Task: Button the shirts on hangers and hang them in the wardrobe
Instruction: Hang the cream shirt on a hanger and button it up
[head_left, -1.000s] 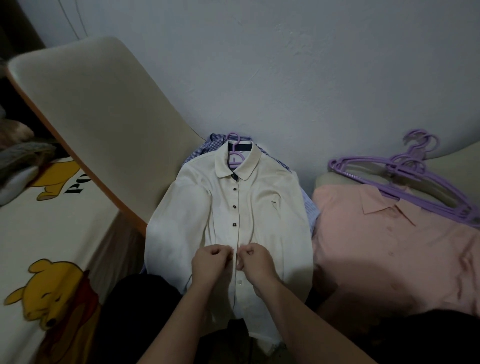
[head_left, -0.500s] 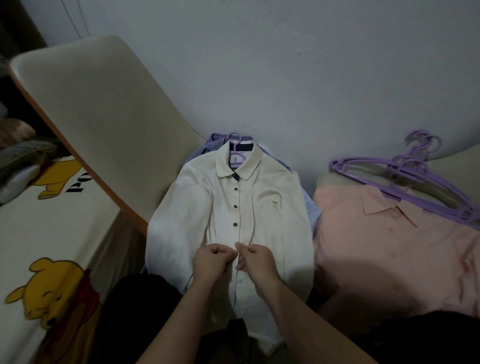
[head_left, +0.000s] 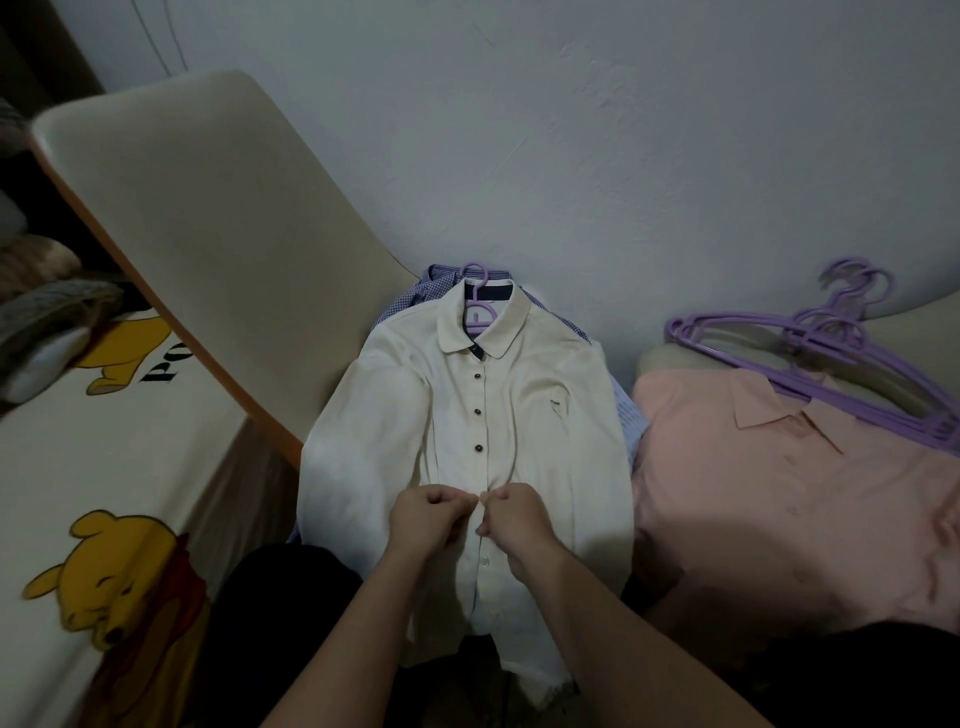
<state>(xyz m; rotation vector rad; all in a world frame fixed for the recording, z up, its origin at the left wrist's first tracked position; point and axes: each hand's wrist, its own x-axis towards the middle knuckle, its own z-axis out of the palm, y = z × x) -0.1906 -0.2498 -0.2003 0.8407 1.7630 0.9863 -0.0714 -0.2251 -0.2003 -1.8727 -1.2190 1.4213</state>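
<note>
A cream long-sleeved shirt (head_left: 545, 415) lies front-up on a purple hanger (head_left: 475, 312), collar toward the wall, on top of a blue checked shirt (head_left: 415, 296). Three dark buttons below the collar are closed. My left hand (head_left: 428, 519) and my right hand (head_left: 517, 517) sit knuckle to knuckle at the middle of the placket, each pinching one edge of the cream shirt's front. A pale button shows just below my hands. A pink shirt (head_left: 779, 493) lies spread out to the right.
Several loose purple hangers (head_left: 831, 353) lie stacked behind the pink shirt by the wall. A cream mattress or board (head_left: 208, 234) leans against the wall at left. A bedsheet with yellow bear prints (head_left: 104, 493) covers the left side.
Both hands stay at the same spot on the placket; the fingers have shifted slightly and the hands have drawn a little closer together.
</note>
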